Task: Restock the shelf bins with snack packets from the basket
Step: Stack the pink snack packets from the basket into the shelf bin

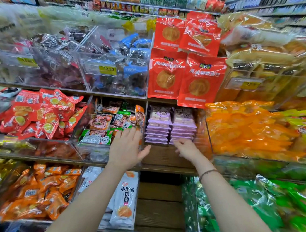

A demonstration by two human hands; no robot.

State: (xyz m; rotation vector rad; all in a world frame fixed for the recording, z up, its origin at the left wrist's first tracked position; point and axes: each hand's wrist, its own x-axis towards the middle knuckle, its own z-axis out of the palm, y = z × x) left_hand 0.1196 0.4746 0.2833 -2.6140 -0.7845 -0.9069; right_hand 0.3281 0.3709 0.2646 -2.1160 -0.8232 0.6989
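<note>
Two stacks of pale purple snack packets (171, 127) fill the back of a wooden middle-shelf compartment (165, 156). My right hand (187, 148) reaches into it, its fingertips touching the bottom packets of the right stack; whether it grips one I cannot tell. My left hand (126, 149) is spread open at the clear divider between this compartment and the bin of mixed green and brown packets (108, 124), holding nothing. The basket is out of view.
Red bread packets (186, 74) hang over the compartment from the shelf above. Clear bins hold red packets (42, 114) on the left and orange packets (250, 129) on the right. Below are orange packets (44, 189), white packets (123, 199) and green packets (252, 205).
</note>
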